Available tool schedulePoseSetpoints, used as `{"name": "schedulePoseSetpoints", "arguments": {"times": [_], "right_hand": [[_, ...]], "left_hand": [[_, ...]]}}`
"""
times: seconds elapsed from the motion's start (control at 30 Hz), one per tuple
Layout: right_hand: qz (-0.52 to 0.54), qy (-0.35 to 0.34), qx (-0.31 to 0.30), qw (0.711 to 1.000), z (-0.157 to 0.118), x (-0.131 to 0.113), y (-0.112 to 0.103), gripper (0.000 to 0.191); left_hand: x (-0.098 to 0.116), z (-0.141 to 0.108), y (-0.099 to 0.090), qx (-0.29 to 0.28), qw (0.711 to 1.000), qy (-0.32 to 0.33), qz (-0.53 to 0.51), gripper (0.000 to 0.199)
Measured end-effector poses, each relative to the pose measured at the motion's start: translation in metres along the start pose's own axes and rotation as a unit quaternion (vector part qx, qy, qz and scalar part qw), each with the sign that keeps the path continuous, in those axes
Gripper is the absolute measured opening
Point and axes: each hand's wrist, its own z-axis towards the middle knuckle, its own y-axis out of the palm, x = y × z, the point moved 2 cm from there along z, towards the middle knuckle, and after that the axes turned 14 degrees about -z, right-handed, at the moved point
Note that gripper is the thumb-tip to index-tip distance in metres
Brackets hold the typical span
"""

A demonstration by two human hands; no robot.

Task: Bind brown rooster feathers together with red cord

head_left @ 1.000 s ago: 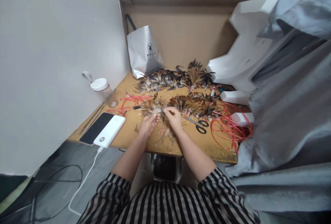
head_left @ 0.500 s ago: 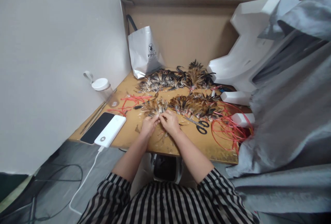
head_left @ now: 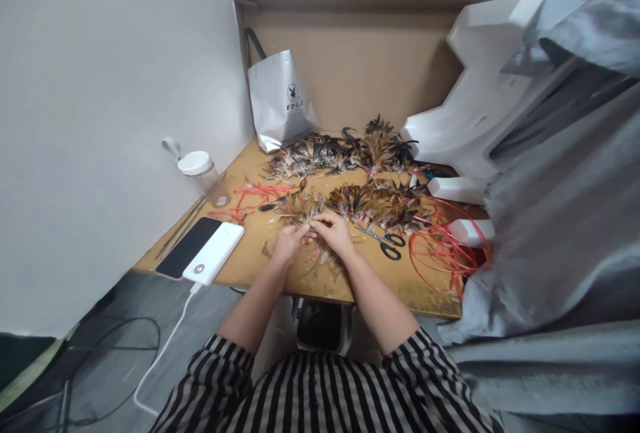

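The left hand (head_left: 293, 243) and right hand (head_left: 335, 233) of the seated person meet above the near part of the table (head_left: 395, 279), fingertips together, pinching the base of a tan feather bunch (head_left: 300, 207). The bunch lies just beyond the fingers, its tips pointing away from the person; the fingers hide its lower end. Immediately to its right, a brown feather row (head_left: 373, 203) runs across the table, with the scissors (head_left: 387, 239) at its near side, close to the right hand. A dark feather row (head_left: 320, 153) lies farther back, before the silver bag (head_left: 277, 99). Red strips (head_left: 250, 199) lie left of the bunch; a red tangle (head_left: 445, 246) occupies the right end. The power bank (head_left: 214, 253) overlaps the phone (head_left: 187, 247) at left.
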Motion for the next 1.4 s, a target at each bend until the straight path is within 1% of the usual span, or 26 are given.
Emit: {"name": "schedulePoseSetpoints", "arguments": {"times": [0.13,0.3,0.43,0.57,0.63,0.73,0.8,0.93,1.1,1.27,1.33,1.4], "right_hand": [[0.087,0.08,-0.045,0.992,0.002,0.006,0.003,0.014],[0.137,0.114,-0.043,0.983,0.001,0.007,0.003,0.013],[0.146,0.132,-0.05,0.979,0.0,0.01,0.004,0.015],[0.114,0.105,-0.063,0.986,0.0,0.01,0.001,0.015],[0.091,0.091,-0.083,0.988,0.0,0.008,-0.003,0.016],[0.066,0.073,-0.13,0.987,-0.002,0.004,-0.008,0.02],[0.044,0.057,-0.14,0.987,-0.004,0.002,-0.009,0.023],[-0.004,0.026,-0.09,0.996,-0.006,0.001,-0.007,0.026],[-0.013,-0.006,-0.093,0.996,-0.007,0.001,-0.001,0.016],[-0.106,-0.064,-0.049,0.991,-0.007,-0.001,-0.004,0.01],[-0.119,-0.072,-0.047,0.989,-0.007,-0.002,-0.004,0.009],[-0.105,-0.067,-0.047,0.991,-0.007,-0.001,-0.004,0.009]], "left_hand": [[0.002,-0.005,0.003,-0.014,0.999,-0.017,0.032,0.027],[0.0,-0.004,0.002,-0.028,0.998,-0.027,0.044,0.027],[-0.004,-0.002,-0.002,-0.036,0.998,-0.031,0.039,0.028],[-0.005,-0.001,-0.004,-0.053,0.996,-0.027,0.064,0.027],[-0.006,0.0,-0.003,-0.063,0.994,-0.03,0.089,0.027],[-0.007,-0.001,-0.002,-0.074,0.99,-0.035,0.117,0.028],[-0.008,-0.002,-0.001,-0.08,0.987,-0.035,0.132,0.029],[-0.01,-0.002,-0.001,-0.091,0.982,-0.016,0.164,0.025],[-0.014,0.0,-0.001,-0.104,0.977,-0.014,0.185,0.021],[-0.014,-0.002,0.0,-0.099,0.973,0.015,0.209,0.018],[-0.014,-0.003,0.0,-0.097,0.972,0.018,0.212,0.016],[-0.014,-0.004,0.001,-0.094,0.973,0.018,0.209,0.014]]}}
